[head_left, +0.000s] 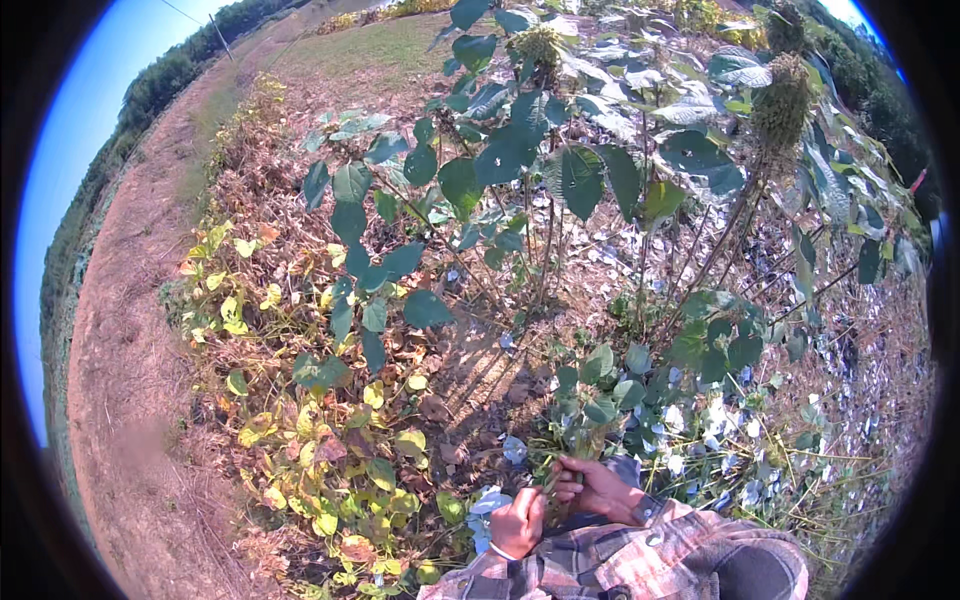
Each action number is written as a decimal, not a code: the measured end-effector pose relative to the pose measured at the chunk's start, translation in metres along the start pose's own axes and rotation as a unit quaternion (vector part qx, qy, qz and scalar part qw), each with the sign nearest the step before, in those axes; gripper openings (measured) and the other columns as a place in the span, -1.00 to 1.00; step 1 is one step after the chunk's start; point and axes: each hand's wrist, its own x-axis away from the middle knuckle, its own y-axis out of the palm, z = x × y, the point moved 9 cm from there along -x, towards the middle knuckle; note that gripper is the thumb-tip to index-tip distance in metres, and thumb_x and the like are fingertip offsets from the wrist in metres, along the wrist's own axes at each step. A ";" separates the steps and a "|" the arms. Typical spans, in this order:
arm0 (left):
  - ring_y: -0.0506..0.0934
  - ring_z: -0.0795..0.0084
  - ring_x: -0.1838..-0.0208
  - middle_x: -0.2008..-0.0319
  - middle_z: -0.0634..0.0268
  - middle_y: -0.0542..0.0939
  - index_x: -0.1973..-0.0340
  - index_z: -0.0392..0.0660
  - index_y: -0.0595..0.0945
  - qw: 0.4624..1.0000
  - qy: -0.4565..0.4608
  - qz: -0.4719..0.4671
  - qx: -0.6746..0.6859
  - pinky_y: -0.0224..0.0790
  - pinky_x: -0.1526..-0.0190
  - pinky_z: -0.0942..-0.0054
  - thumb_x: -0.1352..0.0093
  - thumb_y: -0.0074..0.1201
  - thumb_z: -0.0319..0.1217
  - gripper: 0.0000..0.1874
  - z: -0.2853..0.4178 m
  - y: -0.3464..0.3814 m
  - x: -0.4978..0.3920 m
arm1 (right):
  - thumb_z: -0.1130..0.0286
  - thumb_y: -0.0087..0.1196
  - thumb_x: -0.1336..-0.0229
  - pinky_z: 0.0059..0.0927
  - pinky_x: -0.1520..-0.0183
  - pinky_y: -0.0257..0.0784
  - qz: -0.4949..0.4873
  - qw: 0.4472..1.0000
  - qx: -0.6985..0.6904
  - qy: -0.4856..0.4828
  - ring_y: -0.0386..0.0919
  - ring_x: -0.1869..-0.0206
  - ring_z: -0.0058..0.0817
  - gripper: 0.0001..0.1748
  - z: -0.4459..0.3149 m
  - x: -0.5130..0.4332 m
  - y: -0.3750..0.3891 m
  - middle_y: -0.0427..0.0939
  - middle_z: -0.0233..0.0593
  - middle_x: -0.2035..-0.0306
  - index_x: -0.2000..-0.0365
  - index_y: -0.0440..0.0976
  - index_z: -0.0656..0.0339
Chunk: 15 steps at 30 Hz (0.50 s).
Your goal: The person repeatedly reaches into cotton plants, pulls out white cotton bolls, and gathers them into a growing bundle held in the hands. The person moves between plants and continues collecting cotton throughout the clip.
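Note:
Low in the view, close to the plaid shirt, my two hands are nearly together. My left hand (517,523), with a white band at the wrist, is closed on a green plant stem (553,476). Just to its right, my right hand (596,489) has its fingers curled around the same stem or a bundle of stems; the leaves and shadow hide how many. A leafy green plant top (600,390) rises beyond the right hand. Pale upturned leaves (487,506) lie beside the left hand.
Tall plants with broad green leaves (581,180) and dense seed heads (781,101) stand in front. Yellowing low plants (322,450) grow at the left, with dry leaves between. Cut or fallen stalks (795,454) lie at the right. A bare dirt strip (135,360) runs along the far left.

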 end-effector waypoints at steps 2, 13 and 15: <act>0.44 0.54 0.73 0.77 0.33 0.45 0.26 -0.11 0.59 0.992 -0.087 0.093 0.012 0.23 0.64 0.50 -0.23 0.18 -0.40 -0.81 -0.006 -0.034 -0.007 | 0.34 -0.04 -0.25 -0.59 0.43 0.17 -0.004 0.997 -0.040 -0.069 0.13 0.64 -0.71 -0.78 -0.007 0.013 0.018 0.26 -0.43 0.57 0.32 0.40 0.34; 0.15 0.80 0.69 0.67 0.52 0.37 0.28 -0.19 0.55 0.965 -0.017 0.199 0.171 -0.12 0.67 0.69 -0.43 -0.08 -0.32 -0.79 0.035 -0.141 -0.060 | 0.02 -0.23 -0.31 -0.33 0.01 0.35 -0.197 0.852 0.017 -0.485 0.44 0.10 -0.46 -0.45 -0.116 0.160 0.145 0.41 -0.22 0.03 -0.10 0.26 0.25; 0.08 0.83 0.68 0.64 0.55 0.34 0.18 -0.19 0.52 0.928 -0.016 0.112 0.355 -0.17 0.66 0.74 -0.47 -0.16 -0.29 -0.76 0.058 -0.116 -0.066 | -0.05 -0.32 -0.31 -0.11 -0.27 0.13 -0.285 0.876 0.044 -0.387 0.20 -0.25 -0.20 -0.31 -0.087 0.137 0.162 0.12 -0.15 -0.29 -0.28 0.01 0.16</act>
